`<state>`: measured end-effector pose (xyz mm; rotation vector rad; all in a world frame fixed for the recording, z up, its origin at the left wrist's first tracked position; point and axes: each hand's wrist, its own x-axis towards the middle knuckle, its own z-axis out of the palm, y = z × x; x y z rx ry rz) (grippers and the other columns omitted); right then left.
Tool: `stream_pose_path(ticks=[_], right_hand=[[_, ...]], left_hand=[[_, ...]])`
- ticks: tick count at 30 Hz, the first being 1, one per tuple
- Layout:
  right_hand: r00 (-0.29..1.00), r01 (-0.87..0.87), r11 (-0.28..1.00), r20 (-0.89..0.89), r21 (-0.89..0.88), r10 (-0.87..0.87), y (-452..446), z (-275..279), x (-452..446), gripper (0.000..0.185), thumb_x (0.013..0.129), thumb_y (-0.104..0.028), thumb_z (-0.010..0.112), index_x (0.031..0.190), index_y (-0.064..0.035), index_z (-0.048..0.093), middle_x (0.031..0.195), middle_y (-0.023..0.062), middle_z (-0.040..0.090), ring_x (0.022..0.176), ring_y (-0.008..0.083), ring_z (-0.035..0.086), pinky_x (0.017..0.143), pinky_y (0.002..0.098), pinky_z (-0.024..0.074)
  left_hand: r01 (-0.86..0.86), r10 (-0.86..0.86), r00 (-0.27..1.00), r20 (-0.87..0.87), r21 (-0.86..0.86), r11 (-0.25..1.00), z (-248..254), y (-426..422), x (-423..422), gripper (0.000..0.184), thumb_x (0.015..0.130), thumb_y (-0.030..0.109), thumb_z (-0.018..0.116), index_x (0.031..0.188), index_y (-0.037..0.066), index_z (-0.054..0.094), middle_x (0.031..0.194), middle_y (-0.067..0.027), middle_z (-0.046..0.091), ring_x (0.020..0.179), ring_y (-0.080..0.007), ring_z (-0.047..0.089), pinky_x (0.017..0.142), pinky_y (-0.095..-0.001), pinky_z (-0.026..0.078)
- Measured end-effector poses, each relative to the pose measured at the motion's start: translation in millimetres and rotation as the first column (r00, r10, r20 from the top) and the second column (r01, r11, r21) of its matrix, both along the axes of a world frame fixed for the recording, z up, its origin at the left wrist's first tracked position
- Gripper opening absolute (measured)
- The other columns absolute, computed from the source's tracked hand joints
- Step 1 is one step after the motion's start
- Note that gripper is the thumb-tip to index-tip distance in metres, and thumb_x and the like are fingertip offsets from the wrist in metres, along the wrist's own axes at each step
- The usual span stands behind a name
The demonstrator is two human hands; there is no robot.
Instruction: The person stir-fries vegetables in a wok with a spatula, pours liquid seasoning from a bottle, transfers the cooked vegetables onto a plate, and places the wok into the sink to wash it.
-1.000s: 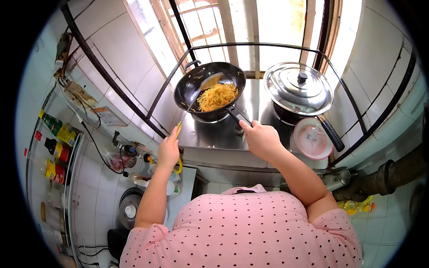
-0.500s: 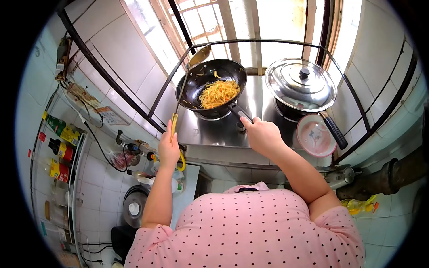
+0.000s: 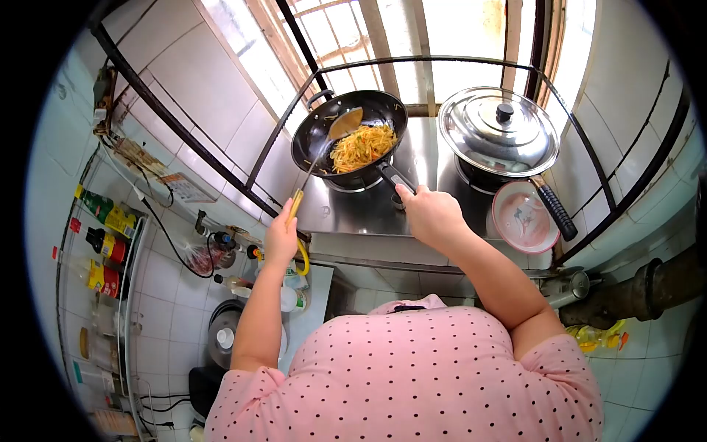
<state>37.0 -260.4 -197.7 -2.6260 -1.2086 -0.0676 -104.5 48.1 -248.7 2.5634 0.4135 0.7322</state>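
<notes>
In wok [image 3: 309,140], shredded food [image 3: 362,148] beyond left hand [image 3: 280,234], closed round spatula handle [image 3: 295,205].

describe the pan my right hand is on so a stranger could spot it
Find the steel stovetop by the window. The dark pan on its left side holds yellow shreds. Unlike the right-hand pan, whose silver lid has a black knob, it is uncovered.

1 bare stovetop strip [image 3: 425,151] is running between the wok [image 3: 312,138] and the lidded pan [image 3: 468,134]; the black rail [image 3: 442,59] (curving behind both) is barring the back.
</notes>
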Motion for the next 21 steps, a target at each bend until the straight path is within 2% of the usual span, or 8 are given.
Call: stream_pose_path(ticks=[3, 4, 7, 10, 13, 16, 19, 21], right_hand=[[1.0, 0.008, 1.0, -0.018, -0.007, -0.008, -0.5, 0.0, 0.4, 0.048, 0.082, -0.006, 0.051, 0.131, -0.0092, 0.049, 0.091, 0.014, 0.059, 0.074, 0.03, 0.065, 0.062, 0.0403, 0.0517], [1.0, 0.008, 1.0, -0.019, -0.01, -0.008, -1.3, -1.3, 0.2, 0.048, 0.082, -0.006, 0.051, 0.131, -0.0092, 0.049, 0.091, 0.014, 0.059, 0.074, 0.03, 0.065, 0.062, 0.0402, 0.0517], [1.0, 0.001, 1.0, -0.024, -0.008, -0.001, -1.6, 1.0, 0.0, 0.048, 0.083, -0.006, 0.051, 0.131, -0.0089, 0.049, 0.091, 0.0142, 0.059, 0.073, 0.0294, 0.065, 0.061, 0.0394, 0.0518], [1.0, -0.002, 1.0, -0.018, -0.014, 0.001, -1.5, -1.3, 1.0, 0.048, 0.083, -0.007, 0.052, 0.131, -0.0086, 0.049, 0.09, 0.0141, 0.058, 0.072, 0.0285, 0.065, 0.058, 0.0383, 0.0517], [1.0, -0.01, 1.0, 0.0, 0.023, 0.01, -2.5, -4.7, 2.2, 0.047, 0.084, -0.007, 0.052, 0.131, -0.0081, 0.049, 0.089, 0.0139, 0.058, 0.071, 0.0281, 0.065, 0.057, 0.0379, 0.0515], [1.0, -0.023, 0.998, -0.012, 0.057, 0.024, -4.2, -6.0, 2.7, 0.045, 0.085, -0.007, 0.052, 0.13, -0.0075, 0.049, 0.088, 0.014, 0.057, 0.07, 0.0284, 0.065, 0.057, 0.0382, 0.0515], [0.999, -0.028, 0.997, -0.012, 0.066, 0.029, -4.2, -5.9, 3.6, 0.045, 0.085, -0.008, 0.052, 0.129, -0.0071, 0.049, 0.087, 0.014, 0.057, 0.069, 0.0287, 0.064, 0.056, 0.0384, 0.0515], [1.0, -0.018, 0.998, -0.014, 0.068, 0.019, -4.2, -4.7, 2.9, 0.045, 0.085, -0.008, 0.053, 0.129, -0.007, 0.049, 0.087, 0.0137, 0.057, 0.069, 0.0286, 0.064, 0.056, 0.0383, 0.0514]], left_hand=[[-0.136, 0.151, 0.988, -0.046, 0.232, 0.963, 35.6, 0.3, 15.2, 0.047, 0.089, 0.01, 0.051, 0.136, 0.016, 0.046, 0.09, -0.0194, 0.06, 0.083, -0.0395, 0.06, 0.074, -0.0436, 0.048], [-0.208, 0.258, 0.961, -0.102, 0.353, 0.912, 50.8, -1.8, 25.0, 0.045, 0.09, 0.011, 0.049, 0.134, 0.019, 0.049, 0.087, -0.0172, 0.058, 0.079, -0.0367, 0.061, 0.07, -0.0443, 0.049], [-0.161, 0.301, 0.946, -0.124, 0.625, 0.764, 86.3, -2.5, 57.4, 0.042, 0.091, 0.013, 0.046, 0.131, 0.021, 0.051, 0.084, -0.0153, 0.056, 0.072, -0.0337, 0.062, 0.064, -0.0444, 0.05], [-0.083, 0.31, 0.933, -0.182, 0.729, 0.679, 107.8, -11.5, 87.1, 0.039, 0.091, 0.013, 0.043, 0.128, 0.021, 0.054, 0.084, -0.0152, 0.056, 0.068, -0.0332, 0.063, 0.061, -0.0438, 0.052], [-0.085, 0.367, 0.908, -0.201, 0.77, 0.632, 105.1, -13.5, 109.8, 0.04, 0.091, 0.012, 0.041, 0.128, 0.021, 0.054, 0.084, -0.0158, 0.056, 0.07, -0.0336, 0.064, 0.06, -0.0432, 0.053], [-0.063, 0.37, 0.893, -0.257, 0.742, 0.668, 101.0, -20.3, 102.9, 0.039, 0.09, 0.014, 0.045, 0.128, 0.02, 0.054, 0.087, -0.0176, 0.059, 0.074, -0.035, 0.064, 0.065, -0.0447, 0.052], [0.006, 0.303, 0.857, -0.417, 0.596, 0.803, 130.5, -26.8, 81.2, 0.039, 0.088, 0.015, 0.051, 0.127, 0.019, 0.056, 0.09, -0.0186, 0.063, 0.079, -0.0356, 0.064, 0.07, -0.0462, 0.051], [-0.037, 0.279, 0.88, -0.385, 0.53, 0.847, 141.8, -29.3, 77.3, 0.04, 0.086, 0.014, 0.055, 0.126, 0.018, 0.056, 0.093, -0.0177, 0.065, 0.087, -0.0355, 0.063, 0.075, -0.0467, 0.049]])
